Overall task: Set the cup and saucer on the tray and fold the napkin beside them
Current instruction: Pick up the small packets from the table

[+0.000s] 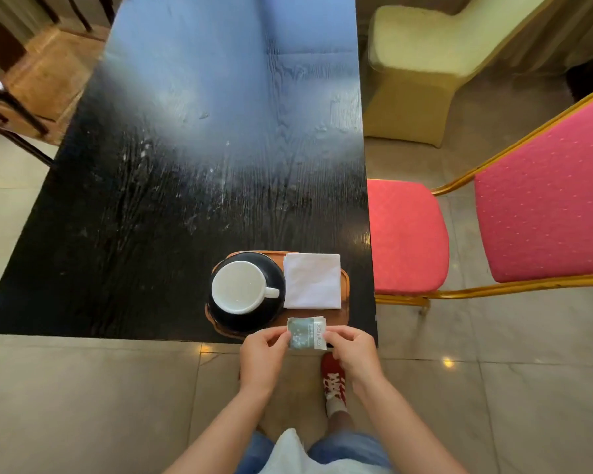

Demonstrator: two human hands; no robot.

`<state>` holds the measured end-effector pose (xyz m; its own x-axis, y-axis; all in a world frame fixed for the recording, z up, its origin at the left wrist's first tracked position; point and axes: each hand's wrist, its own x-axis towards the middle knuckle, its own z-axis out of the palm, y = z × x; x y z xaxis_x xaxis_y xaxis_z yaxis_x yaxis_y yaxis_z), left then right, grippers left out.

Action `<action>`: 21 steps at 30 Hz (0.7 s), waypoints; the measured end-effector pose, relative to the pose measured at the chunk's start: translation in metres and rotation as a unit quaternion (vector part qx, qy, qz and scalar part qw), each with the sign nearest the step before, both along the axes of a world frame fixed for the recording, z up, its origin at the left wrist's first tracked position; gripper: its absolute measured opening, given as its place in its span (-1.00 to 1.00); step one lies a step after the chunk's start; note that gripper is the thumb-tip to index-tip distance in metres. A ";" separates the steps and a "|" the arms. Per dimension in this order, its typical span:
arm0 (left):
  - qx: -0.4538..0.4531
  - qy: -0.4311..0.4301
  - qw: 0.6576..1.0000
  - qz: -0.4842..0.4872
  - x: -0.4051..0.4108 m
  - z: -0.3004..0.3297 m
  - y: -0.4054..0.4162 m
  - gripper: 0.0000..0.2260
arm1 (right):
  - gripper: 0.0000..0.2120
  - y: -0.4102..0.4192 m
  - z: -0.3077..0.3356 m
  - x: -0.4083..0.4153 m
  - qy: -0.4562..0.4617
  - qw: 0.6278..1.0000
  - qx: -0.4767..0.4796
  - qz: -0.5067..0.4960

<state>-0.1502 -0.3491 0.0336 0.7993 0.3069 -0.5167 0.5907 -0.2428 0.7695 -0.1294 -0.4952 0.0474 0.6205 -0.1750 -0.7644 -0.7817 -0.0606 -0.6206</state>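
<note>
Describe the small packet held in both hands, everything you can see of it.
The packet is a small, flat, roughly square sachet, grey-green with pale specks and a white strip of print too blurred to read. It looks like thin paper or film. The left hand pinches its left edge and the right hand its right edge, holding it face-up over the near edge of the wooden tray. Whether it touches the tray cannot be told.

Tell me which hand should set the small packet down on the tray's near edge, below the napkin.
Right, probably. Both hands pinch the packet, but the right hand is on the napkin's side; the left hand sits nearer the saucer.
</note>
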 end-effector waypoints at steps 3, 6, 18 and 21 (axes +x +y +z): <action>0.009 0.002 1.000 0.024 0.001 -0.010 -0.003 -0.87 | -0.92 0.003 -0.011 0.001 0.007 1.000 -0.025 -0.005; 0.013 -0.002 0.998 0.064 -0.002 -0.018 -0.011 -0.87 | -0.93 0.006 -0.020 0.005 0.002 0.997 -0.074 -0.001; 0.082 -0.026 0.984 0.153 0.003 -0.036 -0.039 -0.83 | -0.87 0.015 -0.031 0.006 -0.026 0.965 -0.235 0.116; 0.110 -0.041 0.982 0.146 0.005 -0.035 -0.040 -0.85 | -0.88 0.018 -0.034 0.007 -0.041 0.951 -0.278 0.131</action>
<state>-0.1453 -0.3890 -0.0013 0.6963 0.6266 -0.3501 0.5983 -0.2372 0.7653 -0.1220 -0.4768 0.0134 0.7525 -0.3687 -0.5457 -0.6442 -0.5842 -0.4937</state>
